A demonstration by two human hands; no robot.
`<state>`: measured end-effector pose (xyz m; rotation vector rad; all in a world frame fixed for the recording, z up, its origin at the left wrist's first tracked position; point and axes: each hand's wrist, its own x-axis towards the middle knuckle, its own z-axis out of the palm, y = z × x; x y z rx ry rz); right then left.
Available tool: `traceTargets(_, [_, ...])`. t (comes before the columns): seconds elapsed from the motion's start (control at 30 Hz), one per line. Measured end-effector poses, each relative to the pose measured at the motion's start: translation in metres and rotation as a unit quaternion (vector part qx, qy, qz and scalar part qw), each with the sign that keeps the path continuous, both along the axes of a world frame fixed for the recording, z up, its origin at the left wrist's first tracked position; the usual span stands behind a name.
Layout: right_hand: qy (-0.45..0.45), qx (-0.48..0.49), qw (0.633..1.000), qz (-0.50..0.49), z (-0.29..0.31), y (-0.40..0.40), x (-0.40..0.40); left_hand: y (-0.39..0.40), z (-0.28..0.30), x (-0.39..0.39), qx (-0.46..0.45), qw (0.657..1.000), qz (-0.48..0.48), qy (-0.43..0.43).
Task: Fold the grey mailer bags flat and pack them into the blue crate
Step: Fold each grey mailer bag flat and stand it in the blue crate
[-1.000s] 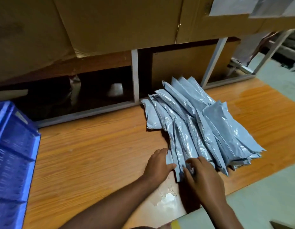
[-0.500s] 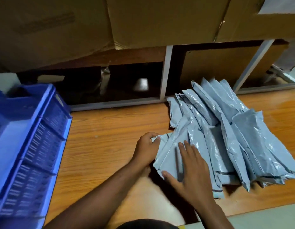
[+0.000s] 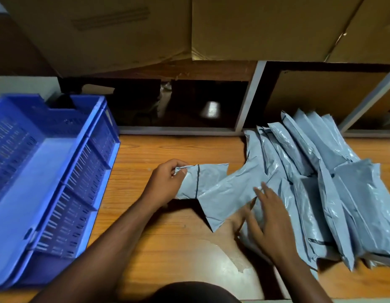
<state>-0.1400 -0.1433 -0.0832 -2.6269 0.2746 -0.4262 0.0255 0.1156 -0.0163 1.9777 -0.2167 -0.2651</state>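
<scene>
A heap of grey mailer bags (image 3: 333,193) lies on the right half of the wooden table (image 3: 167,237). One grey mailer bag (image 3: 224,191) is drawn out to the left of the heap, slightly lifted. My left hand (image 3: 165,182) pinches its left end. My right hand (image 3: 270,217) has straight, spread fingers and touches the bag's right part at the edge of the heap. The blue crate (image 3: 43,184) stands at the left of the table with nothing visible inside it.
Large cardboard boxes (image 3: 255,27) sit on a shelf above the table's back. A dark open shelf bay (image 3: 178,103) with a white frame lies behind the table. The tabletop's finish is worn near the front edge.
My left hand has pulled one bag out of the heap toward the left, nearer the crate. My right hand has shifted right onto the heap's edge. The view has swung left, showing more of the crate.
</scene>
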Motion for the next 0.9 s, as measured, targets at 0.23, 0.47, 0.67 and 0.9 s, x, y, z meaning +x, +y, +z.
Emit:
traceTargets(0.23, [0.153,-0.118,0.971,0.137,-0.019,0.054,0.039,0.020,0.015,-0.002,0.019,1.000,0.012,-0.012])
traceTargets(0.47, [0.128,-0.123,0.973,0.150,-0.031,0.003,0.010,0.041,0.011,-0.003,0.000,0.999,0.020,0.032])
traceTargets(0.67, [-0.013,0.194,0.973,0.122,0.004,0.031,0.042,0.040,0.024,-0.004,-0.043,0.998,-0.011,0.054])
traceTargets(0.9, [0.040,0.580,0.813,-0.040,0.026,0.072,0.094,0.055,0.017,0.016,-0.094,0.990,-0.012,0.106])
